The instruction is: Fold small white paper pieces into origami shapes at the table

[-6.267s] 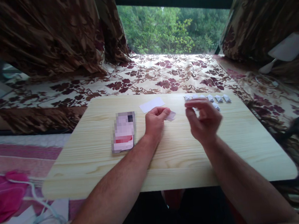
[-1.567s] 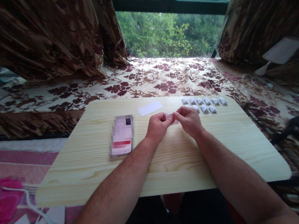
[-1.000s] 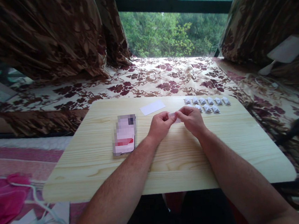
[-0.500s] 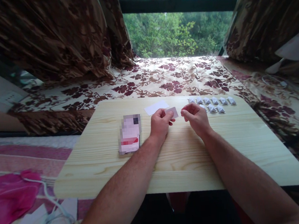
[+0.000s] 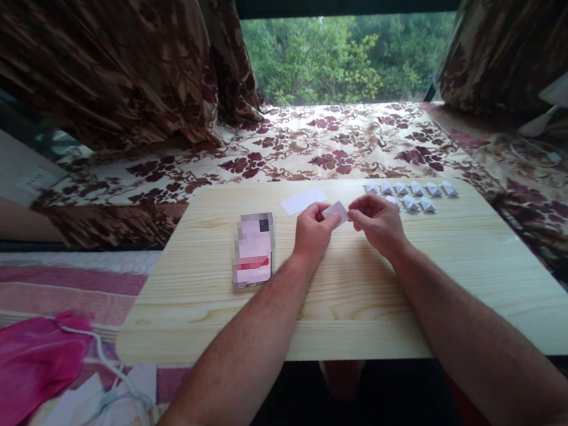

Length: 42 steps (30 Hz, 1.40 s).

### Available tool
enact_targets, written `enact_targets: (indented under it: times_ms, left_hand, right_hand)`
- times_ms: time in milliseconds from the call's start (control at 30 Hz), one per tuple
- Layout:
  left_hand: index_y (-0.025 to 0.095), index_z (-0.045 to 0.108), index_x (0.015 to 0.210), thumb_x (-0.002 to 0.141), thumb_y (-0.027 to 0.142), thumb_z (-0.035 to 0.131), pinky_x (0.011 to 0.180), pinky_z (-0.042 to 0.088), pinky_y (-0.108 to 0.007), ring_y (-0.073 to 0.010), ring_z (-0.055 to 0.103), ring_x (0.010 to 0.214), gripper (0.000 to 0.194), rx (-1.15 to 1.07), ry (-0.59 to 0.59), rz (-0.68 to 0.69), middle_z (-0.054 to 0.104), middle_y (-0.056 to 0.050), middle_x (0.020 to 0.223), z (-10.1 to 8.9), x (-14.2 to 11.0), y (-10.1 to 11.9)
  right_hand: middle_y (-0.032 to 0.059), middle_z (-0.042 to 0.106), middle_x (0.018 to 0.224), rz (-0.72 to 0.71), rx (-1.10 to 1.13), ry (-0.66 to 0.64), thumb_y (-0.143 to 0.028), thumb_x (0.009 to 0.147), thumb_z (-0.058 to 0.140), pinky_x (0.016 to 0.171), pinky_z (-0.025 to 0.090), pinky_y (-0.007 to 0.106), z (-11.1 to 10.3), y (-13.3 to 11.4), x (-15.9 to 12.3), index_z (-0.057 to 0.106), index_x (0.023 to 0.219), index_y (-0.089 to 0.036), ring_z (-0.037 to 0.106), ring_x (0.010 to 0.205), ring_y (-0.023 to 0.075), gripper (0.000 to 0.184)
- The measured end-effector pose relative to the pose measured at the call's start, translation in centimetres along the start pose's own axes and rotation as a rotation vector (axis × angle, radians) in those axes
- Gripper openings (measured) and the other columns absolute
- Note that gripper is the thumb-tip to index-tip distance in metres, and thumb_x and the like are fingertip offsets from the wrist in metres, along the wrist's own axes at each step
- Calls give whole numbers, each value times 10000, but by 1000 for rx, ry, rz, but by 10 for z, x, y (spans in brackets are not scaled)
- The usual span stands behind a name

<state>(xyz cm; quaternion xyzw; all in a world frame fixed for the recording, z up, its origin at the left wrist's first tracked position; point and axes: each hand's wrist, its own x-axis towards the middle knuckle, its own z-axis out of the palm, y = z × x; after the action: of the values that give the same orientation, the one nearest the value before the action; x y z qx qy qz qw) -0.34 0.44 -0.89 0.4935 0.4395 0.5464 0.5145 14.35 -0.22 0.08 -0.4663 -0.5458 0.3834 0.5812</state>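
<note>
My left hand (image 5: 312, 234) is closed on a small square-looking piece of white paper (image 5: 335, 213), thumb on top, just above the table. At the paper's right corner, the thumb and forefinger of my right hand (image 5: 379, 222) are pinched together on its edge. Behind my left hand a flat white paper sheet (image 5: 303, 200) lies on the wood-grain table (image 5: 364, 312). Several small folded white paper shapes (image 5: 416, 189), pointed on top, sit in rows beyond my right hand, which hides part of the nearest ones.
A phone (image 5: 253, 246) with a blurred-out screen lies on the table left of my left forearm. Beyond the table is a ledge with floral cloth (image 5: 329, 162) under a window. A pink cloth (image 5: 33, 371), a white cable and loose papers (image 5: 72, 414) lie at lower left.
My right fingertips have come from apart to the paper's right corner. The paper has turned a little in my left hand. The whole view has shifted slightly.
</note>
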Motion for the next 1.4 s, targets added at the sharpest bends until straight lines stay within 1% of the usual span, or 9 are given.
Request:
enact_targets:
  times_ms: [133,333,467,633,800,967,1167,1300,1400]
  left_hand:
    - [152,711,937,734,312,710,500,344,-213,-74,422,500,259,61,-6,16,565,41,589,-3,2,1]
    - [153,688,782,769,399,702,454,352,-224,-94,491,457,247,110,16,20,570,26,534,-4,0,3]
    - [155,665,787,791,443,697,428,343,-211,-105,557,470,290,52,21,1,618,0,568,-3,0,1]
    - [150,632,795,748,498,750,418,375,-202,-140,649,533,370,-58,50,-34,651,-20,635,-1,1,2]
    - [134,646,823,715,544,776,450,449,-217,-173,694,594,444,-98,-23,-49,687,-52,703,1,0,4]
    - [128,638,808,722,532,777,475,495,-228,-193,714,630,436,-121,-98,-76,692,-60,703,1,-2,4]
    - [126,633,784,726,464,776,479,519,-237,-191,713,604,371,-168,-78,-184,694,-62,715,3,0,4]
    - [124,643,782,763,428,725,434,480,-216,-171,689,547,315,-158,-69,-223,687,-61,680,3,2,4]
    - [125,647,781,759,385,710,428,471,-216,-174,688,541,269,-155,-83,-234,685,-60,670,2,1,6]
  right_hand:
    - [-22,625,614,-13,-25,-3,-239,722,719,472,386,242,0,0,0,662,779,-167,513,491,94,108]
    - [-18,616,624,-14,-62,-23,-285,746,713,477,387,249,1,-1,-1,651,784,-171,513,508,102,135]
    - [-20,601,631,-47,-58,20,-319,782,694,481,397,257,-1,-1,-1,652,816,-177,526,516,110,152]
    - [-14,613,665,-52,-87,28,-317,769,705,501,411,258,-1,-1,-2,651,809,-180,532,535,108,153]
    - [-22,596,632,-43,-139,-6,-308,743,729,507,388,251,1,-2,-3,631,761,-182,502,541,103,161]
    - [-19,597,619,-60,-174,11,-299,733,737,513,379,251,2,-2,-4,625,710,-183,494,545,104,162]
    - [-9,630,625,-42,-189,43,-322,725,735,551,430,259,2,-3,-4,645,709,-185,537,569,120,164]
    - [-6,631,636,-55,-180,6,-323,723,731,555,429,268,2,-2,-3,635,703,-197,534,569,123,160]
    - [-4,636,659,-72,-131,-32,-300,725,725,565,434,273,1,1,-2,631,723,-202,542,579,126,136]
